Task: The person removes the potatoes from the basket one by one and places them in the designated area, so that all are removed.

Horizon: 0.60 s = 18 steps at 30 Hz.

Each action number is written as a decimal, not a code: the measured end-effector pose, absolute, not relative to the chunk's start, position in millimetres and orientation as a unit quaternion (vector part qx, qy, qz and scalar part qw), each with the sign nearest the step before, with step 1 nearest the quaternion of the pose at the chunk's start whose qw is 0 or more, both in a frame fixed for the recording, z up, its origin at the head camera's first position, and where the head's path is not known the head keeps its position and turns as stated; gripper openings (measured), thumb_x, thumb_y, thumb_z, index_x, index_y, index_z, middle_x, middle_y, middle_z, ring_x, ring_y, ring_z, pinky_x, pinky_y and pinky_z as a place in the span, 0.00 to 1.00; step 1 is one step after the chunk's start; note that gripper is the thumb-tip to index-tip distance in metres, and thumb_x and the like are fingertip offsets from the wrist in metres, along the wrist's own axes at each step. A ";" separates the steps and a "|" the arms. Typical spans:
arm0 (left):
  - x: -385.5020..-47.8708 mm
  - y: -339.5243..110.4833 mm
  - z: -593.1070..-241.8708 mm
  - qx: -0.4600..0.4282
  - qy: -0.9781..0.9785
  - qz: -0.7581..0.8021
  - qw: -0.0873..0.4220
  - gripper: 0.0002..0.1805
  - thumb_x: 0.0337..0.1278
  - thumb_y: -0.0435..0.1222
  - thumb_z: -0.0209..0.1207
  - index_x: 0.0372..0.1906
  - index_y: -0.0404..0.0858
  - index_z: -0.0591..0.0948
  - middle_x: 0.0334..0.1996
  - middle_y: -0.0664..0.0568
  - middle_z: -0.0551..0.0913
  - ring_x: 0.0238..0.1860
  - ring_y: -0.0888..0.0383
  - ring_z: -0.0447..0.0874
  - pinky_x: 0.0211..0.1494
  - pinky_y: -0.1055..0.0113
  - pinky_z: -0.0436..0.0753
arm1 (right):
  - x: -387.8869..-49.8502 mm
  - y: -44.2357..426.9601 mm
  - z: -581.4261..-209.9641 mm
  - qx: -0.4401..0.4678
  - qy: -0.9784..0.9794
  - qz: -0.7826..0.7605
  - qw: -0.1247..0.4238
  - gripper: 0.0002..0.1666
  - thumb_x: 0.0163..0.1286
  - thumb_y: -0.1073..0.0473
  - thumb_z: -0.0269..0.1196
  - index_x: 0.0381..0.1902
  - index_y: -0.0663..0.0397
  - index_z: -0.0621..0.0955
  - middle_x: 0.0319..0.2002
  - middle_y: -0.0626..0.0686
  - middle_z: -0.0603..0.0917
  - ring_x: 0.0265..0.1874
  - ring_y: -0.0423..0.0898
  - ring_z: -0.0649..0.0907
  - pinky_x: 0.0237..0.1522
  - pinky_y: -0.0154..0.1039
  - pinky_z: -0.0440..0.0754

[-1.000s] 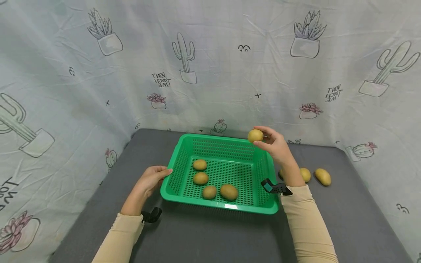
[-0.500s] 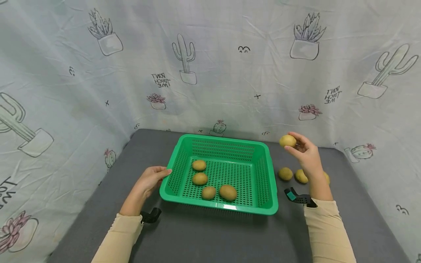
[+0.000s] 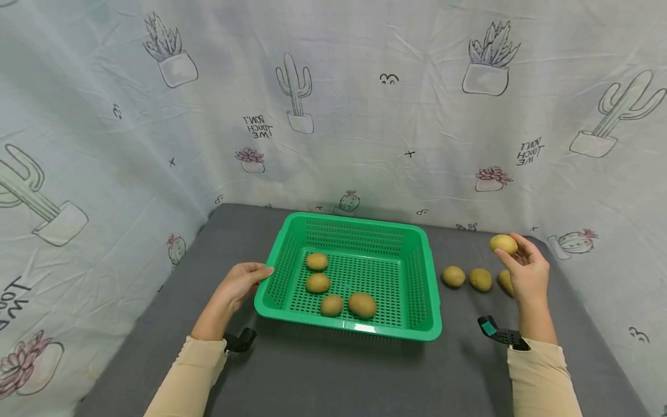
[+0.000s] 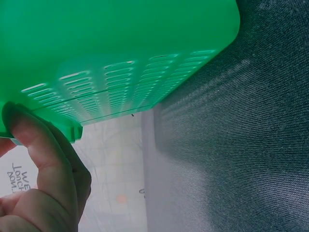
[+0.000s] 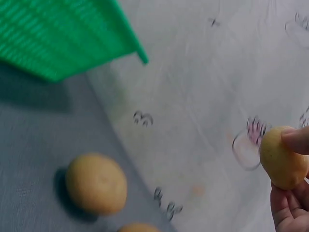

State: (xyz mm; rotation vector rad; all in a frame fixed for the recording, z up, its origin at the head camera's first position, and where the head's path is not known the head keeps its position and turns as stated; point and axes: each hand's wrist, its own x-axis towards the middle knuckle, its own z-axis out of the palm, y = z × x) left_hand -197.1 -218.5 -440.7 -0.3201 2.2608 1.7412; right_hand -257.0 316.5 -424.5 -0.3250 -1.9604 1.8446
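My right hand (image 3: 531, 267) pinches a potato (image 3: 504, 244) between thumb and fingers, held above the table on the right; the right wrist view shows the same potato (image 5: 284, 158) at its right edge. At the left rim of the green plastic basket (image 3: 432, 278), my left hand (image 3: 241, 288) grips with the thumb on top and the fingers underneath, as the left wrist view shows of the hand (image 4: 50, 174). Several potatoes lie on the basket's slotted floor, among them a larger potato (image 3: 362, 305) near the front.
Right of the basket, a row of potatoes lies on the dark grey table (image 3: 333, 376): a left potato (image 3: 453, 277), a middle potato (image 3: 480, 280) and a right potato (image 3: 505, 282) partly behind my hand. A cactus-print curtain (image 3: 359, 104) hangs behind the table.
My right hand has carried the potato from above the basket's back right corner out to the right, over the row of potatoes. The left hand has stayed on the rim.
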 end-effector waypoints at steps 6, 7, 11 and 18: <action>-197.2 -217.3 -440.6 -0.110 0.778 0.604 0.132 0.27 0.68 0.41 0.53 0.63 0.25 0.68 0.24 0.58 0.73 0.22 0.65 0.68 0.33 0.68 0.74 | -251.6 332.4 -440.2 -0.171 -0.717 0.640 0.219 0.30 0.60 0.68 0.67 0.61 0.55 0.76 0.39 0.34 0.77 0.40 0.28 0.75 0.40 0.16 0.70; -197.2 -217.2 -440.2 -0.112 0.778 0.605 0.131 0.27 0.68 0.41 0.53 0.62 0.25 0.68 0.23 0.58 0.73 0.22 0.65 0.68 0.33 0.68 0.74 | -250.6 334.7 -442.8 -0.174 -0.717 0.637 0.221 0.31 0.60 0.67 0.67 0.62 0.56 0.75 0.39 0.33 0.76 0.40 0.28 0.75 0.40 0.16 0.69; -196.6 -217.1 -438.6 -0.113 0.776 0.606 0.131 0.27 0.68 0.41 0.53 0.62 0.25 0.68 0.22 0.58 0.72 0.21 0.65 0.67 0.31 0.69 0.73 | -247.5 342.7 -452.7 -0.186 -0.715 0.633 0.229 0.32 0.60 0.66 0.67 0.63 0.57 0.74 0.38 0.32 0.75 0.40 0.27 0.74 0.41 0.16 0.68; -196.8 -216.2 -438.9 -0.112 0.765 0.621 0.130 0.25 0.68 0.40 0.53 0.60 0.24 0.69 0.22 0.58 0.74 0.21 0.65 0.70 0.31 0.69 0.75 | -244.5 357.2 -472.7 -0.222 -0.732 0.596 0.243 0.32 0.60 0.64 0.67 0.63 0.62 0.73 0.35 0.30 0.73 0.37 0.25 0.72 0.39 0.15 0.67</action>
